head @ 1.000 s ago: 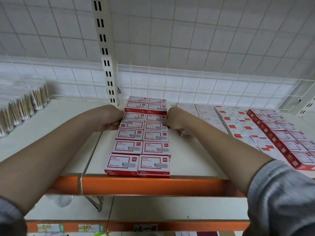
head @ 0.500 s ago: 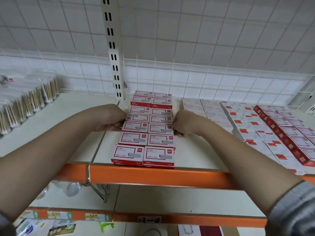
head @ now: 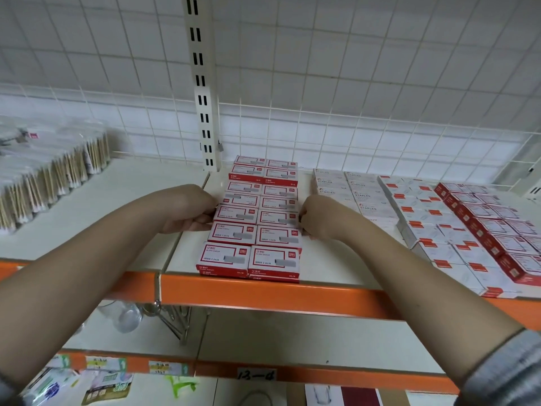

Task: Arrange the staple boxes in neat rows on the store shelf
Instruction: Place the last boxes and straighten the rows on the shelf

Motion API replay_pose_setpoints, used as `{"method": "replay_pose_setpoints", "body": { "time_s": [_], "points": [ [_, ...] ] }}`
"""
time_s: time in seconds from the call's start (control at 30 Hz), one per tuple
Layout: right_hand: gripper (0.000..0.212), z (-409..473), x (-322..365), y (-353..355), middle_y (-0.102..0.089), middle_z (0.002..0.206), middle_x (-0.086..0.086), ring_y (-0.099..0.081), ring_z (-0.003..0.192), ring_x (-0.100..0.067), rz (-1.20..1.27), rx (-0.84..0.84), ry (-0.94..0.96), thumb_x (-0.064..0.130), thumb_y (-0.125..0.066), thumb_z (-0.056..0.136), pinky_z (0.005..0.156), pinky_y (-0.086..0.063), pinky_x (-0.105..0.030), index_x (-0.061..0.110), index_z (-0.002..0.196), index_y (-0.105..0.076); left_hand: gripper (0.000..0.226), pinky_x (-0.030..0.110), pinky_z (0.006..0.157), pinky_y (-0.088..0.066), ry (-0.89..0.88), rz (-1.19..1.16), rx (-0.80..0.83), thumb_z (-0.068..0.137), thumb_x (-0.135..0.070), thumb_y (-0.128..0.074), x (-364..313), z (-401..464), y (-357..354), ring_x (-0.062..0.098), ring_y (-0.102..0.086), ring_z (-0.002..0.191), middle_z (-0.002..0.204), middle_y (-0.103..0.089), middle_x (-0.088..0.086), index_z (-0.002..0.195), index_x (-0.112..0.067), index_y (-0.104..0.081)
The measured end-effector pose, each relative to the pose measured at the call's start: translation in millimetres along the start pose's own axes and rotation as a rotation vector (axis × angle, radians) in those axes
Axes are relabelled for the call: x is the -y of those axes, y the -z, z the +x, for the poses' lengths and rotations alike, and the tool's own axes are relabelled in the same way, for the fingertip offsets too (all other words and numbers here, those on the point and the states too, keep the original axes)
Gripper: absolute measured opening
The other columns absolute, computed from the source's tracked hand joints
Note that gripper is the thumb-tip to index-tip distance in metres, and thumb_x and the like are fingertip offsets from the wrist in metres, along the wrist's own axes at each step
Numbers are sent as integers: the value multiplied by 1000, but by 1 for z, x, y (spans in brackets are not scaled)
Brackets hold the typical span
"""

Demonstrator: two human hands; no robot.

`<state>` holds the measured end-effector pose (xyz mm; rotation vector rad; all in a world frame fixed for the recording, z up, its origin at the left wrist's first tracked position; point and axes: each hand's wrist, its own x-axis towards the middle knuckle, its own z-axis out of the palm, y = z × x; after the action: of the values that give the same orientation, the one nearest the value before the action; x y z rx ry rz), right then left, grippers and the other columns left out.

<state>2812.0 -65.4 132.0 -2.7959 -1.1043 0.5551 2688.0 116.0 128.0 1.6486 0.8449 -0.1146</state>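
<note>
Squaring step: left hand at nine o'clock and right hand at three press curled fingers against the staple boxes; next, nudge front pairs flush.

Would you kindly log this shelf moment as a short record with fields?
setting: store shelf with orange front edge, wire grid behind
main stock: red staple boxes, two columns running front to back, stacked
left hand: fingers curled against the left side of the columns, mid-depth
right hand: fingers curled against the right side, opposite the left hand
right of them: white staple boxes, then more red-and-white boxes
far left: bagged cotton swabs
</note>
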Motion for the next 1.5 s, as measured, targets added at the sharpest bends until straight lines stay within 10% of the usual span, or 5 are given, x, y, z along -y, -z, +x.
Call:
{"method": "replay_pose_setpoints", "body": {
  "time_s": [0.13,0.23,0.53,1.1,1.5],
  "points": [
    [26,-13,1,-5,-51,76,-1,-49,73,-16,-5,16,26,1,-39,92,53,-32,-13,-3,106,-61,37,24,80,-54,5,160,8,97,-17,-44,4,-8,1,17,-57,84,76,-58,10,122,8,-52],
    [21,-23,2,-8,-42,67,3,-47,74,-17,-37,-53,68,1,-40,91,48,-27,-15,2,88,-60,34,26,85,-53,-40,218,-8,98,-20,-43,7,-13,-1,18,-59,93,99,-66,17,118,5,-55],
    [28,-58,-6,-25,-64,107,-13,-58,99,-28,70,-171,61,13,-39,93,84,-47,-32,8,106,-63,27,21,72,-55,-46,309,-82,97,-22,-44,20,-38,-5,18,-65,92,106,-69,11,105,-4,-63],
    [26,-72,-9,-44,-64,110,-8,-58,98,-24,40,-214,135,18,-45,90,83,-48,-34,14,109,-62,23,25,57,-44,3,204,-103,92,-6,-39,24,-64,-25,10,-32,44,50,-43,-1,75,-12,-52],
    [23,-80,-7,-63,-54,103,-9,-56,95,-27,-118,-264,173,10,-38,91,74,-43,-32,9,108,-53,31,32,81,-51,-97,367,-123,95,-15,-44,33,-75,-23,14,-52,65,89,-62,12,109,5,-63]
  ]
}}
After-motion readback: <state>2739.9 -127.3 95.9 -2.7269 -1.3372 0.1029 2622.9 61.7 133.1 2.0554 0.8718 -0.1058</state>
